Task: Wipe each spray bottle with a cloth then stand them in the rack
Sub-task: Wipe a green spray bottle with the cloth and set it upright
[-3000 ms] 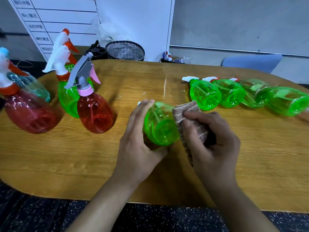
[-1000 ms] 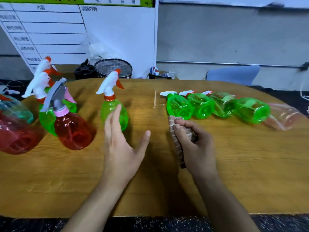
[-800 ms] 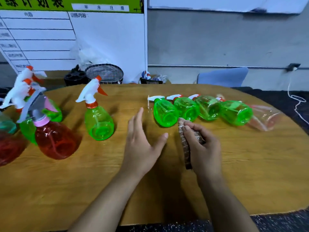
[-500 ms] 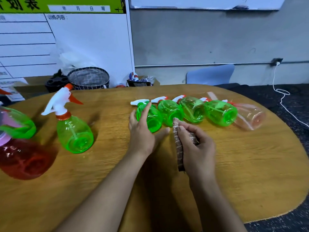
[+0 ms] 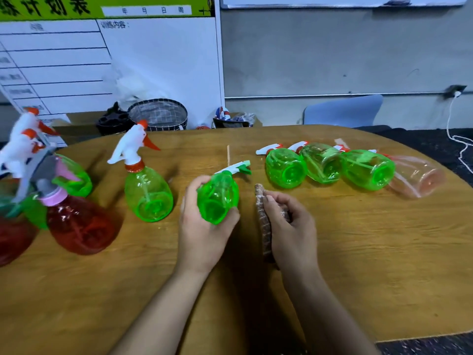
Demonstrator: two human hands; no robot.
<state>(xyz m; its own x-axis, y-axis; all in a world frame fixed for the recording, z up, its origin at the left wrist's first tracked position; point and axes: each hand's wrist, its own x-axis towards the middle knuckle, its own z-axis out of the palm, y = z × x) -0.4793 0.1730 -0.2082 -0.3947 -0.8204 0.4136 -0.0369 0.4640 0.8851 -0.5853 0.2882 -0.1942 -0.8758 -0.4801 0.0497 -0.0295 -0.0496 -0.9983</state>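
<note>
Green spray bottle [image 5: 217, 198], at the table's [image 5: 358, 265] centre: I have it in my left hand [image 5: 202, 226], fingers and thumb curled round its body. Its long axis runs away from me, base toward the camera, white-and-green nozzle pointing to the far right. My right hand [image 5: 289, 226], just beside it and apart, grips the folded brown cloth [image 5: 262, 224] in curled fingers. To the right, three green bottles and one pink bottle [image 5: 417, 175] lie in a row; to the left, an upright green bottle [image 5: 148, 190] stands with red ones.
</note>
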